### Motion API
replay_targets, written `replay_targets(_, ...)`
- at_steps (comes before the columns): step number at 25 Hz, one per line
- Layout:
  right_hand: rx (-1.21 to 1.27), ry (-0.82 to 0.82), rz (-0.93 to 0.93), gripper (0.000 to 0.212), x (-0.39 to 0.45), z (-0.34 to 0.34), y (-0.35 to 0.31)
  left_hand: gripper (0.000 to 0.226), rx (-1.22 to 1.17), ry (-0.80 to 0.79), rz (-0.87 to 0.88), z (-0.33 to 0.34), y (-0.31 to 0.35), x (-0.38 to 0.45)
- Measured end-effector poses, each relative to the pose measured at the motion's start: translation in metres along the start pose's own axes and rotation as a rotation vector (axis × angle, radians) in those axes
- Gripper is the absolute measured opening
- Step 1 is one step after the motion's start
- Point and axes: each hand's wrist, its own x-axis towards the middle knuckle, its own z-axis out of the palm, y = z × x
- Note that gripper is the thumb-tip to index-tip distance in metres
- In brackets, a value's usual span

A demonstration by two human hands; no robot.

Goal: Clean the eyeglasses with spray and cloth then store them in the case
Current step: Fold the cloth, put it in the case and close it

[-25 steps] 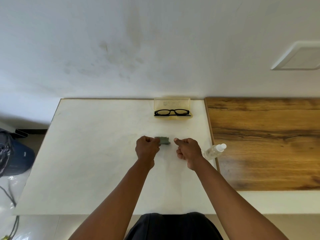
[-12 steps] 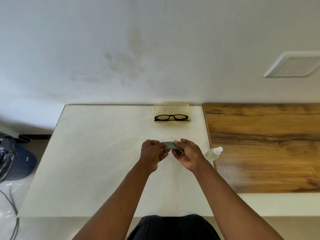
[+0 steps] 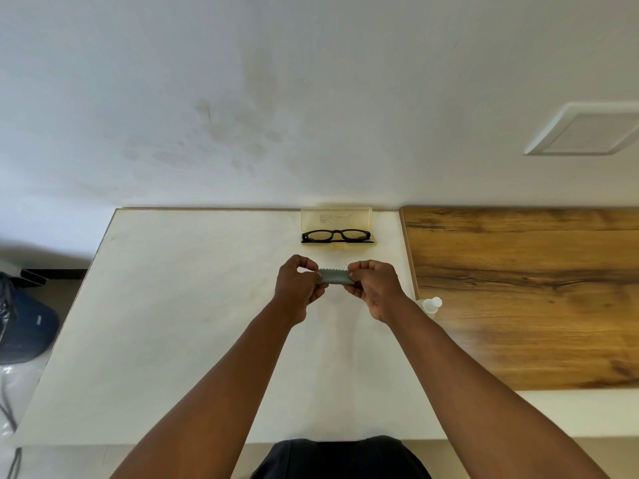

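Observation:
Black-framed eyeglasses [image 3: 337,235] lie in the open translucent yellow case [image 3: 336,217] at the far edge of the white table [image 3: 173,305]. A small folded grey cloth [image 3: 333,276] is stretched between my hands just above the table, nearer to me than the case. My left hand [image 3: 297,292] pinches its left end and my right hand [image 3: 375,288] pinches its right end. A clear spray bottle [image 3: 430,304] lies on its side just right of my right wrist, partly hidden by it.
A wood-grain tabletop [image 3: 536,288] adjoins the white table on the right. A white wall rises right behind the case. On the floor to the left sit a dark blue bag [image 3: 27,326] and some cables.
One second ago only my left hand held the cloth on the table. My right hand then took its other end, and both hands now hold it stretched a little wider and raised.

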Motion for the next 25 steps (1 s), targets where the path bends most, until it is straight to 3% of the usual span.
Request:
replay_targets(4, -0.031, -0.016, -0.03, 0.009, 0.013, 0.006, -0.011, 0.026, 0.096, 0.035, 0.062, 0.004, 0.013, 0.013)
replay_targets(12, -0.164, -0.024, -0.217, 0.022, 0.037, 0.014, -0.052, 0.019, 0.137, 0.036, 0.142, 0.007, 0.049, 0.038)
replay_targets(20, -0.368, 0.108, -0.304, 0.024, 0.061, 0.018, -0.066, 0.017, 0.309, 0.122, 0.235, 0.022, 0.06, 0.061)
replay_targets(25, -0.488, 0.146, -0.358, 0.012, 0.062, 0.019, -0.058, 0.02, 0.414, 0.144, 0.286, 0.027, 0.052, 0.067)
